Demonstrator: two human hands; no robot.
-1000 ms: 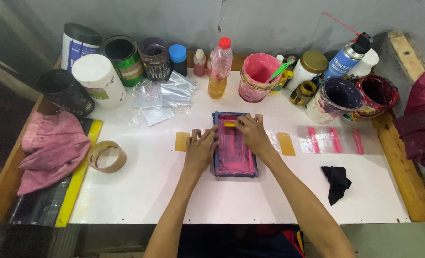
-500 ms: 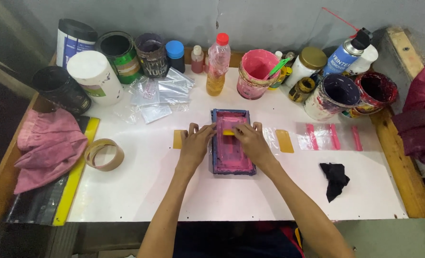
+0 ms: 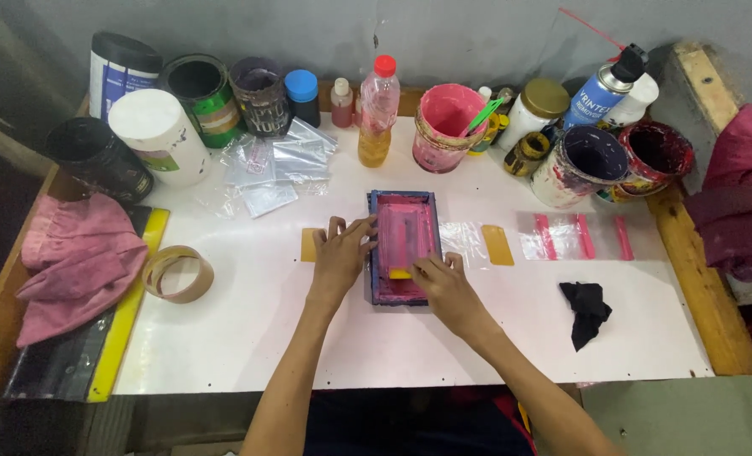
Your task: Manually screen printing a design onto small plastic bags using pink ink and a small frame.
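Gripping a yellow squeegee (image 3: 400,272), right hand (image 3: 444,287) works pink screen frame (image 3: 403,245).

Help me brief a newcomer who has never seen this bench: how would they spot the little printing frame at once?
Start at the white tabletop, whose back edge is lined with paint cans and bottles. The small printing frame lies flat at its middle, under the left hand and right hand. Unlike its round neighbours, it is a dark rectangle stained pink inside.

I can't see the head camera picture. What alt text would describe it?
Two bare hands work a small pink-stained printing frame on a white table: left hand steadies its edge, right hand holds a small yellow squeegee inside. Paint pots line the back.
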